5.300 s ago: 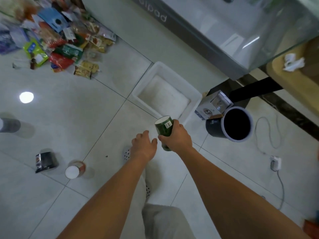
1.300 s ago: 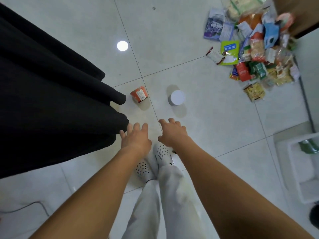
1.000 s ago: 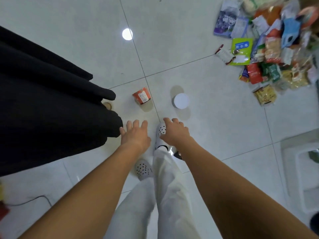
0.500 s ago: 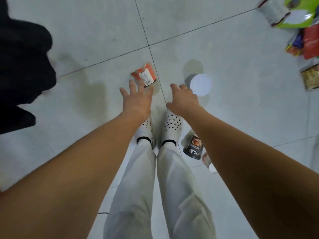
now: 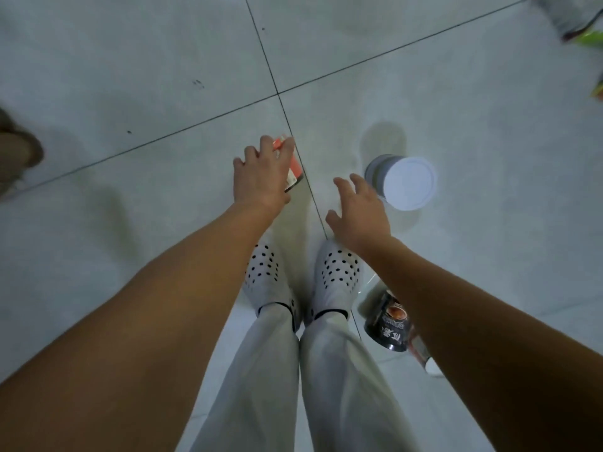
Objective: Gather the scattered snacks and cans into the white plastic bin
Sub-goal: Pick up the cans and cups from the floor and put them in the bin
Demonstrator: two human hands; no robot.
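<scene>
Looking straight down at the tiled floor, I have my left hand (image 5: 261, 174) lying over a small orange-red can (image 5: 294, 169) on its side, fingers spread across it; the can still rests on the floor. My right hand (image 5: 359, 207) hovers open, fingers apart, just left of an upright grey can with a white lid (image 5: 409, 182), not touching it. A black can (image 5: 388, 321) lies beside my right foot, partly hidden by my right forearm. Behind that forearm, another can's white end (image 5: 432, 367) peeks out. The white bin is out of view.
My two feet in white dotted clogs (image 5: 270, 278) stand together just below the hands. Blurred snack packets (image 5: 580, 24) show at the top right edge. Another person's brown shoe (image 5: 16, 158) is at the left edge.
My view dropped closer to the floor. My left hand moved forward onto the orange-red can, and my right hand spread open beside the white-lidded can. The dark cloth at left is gone from view.
</scene>
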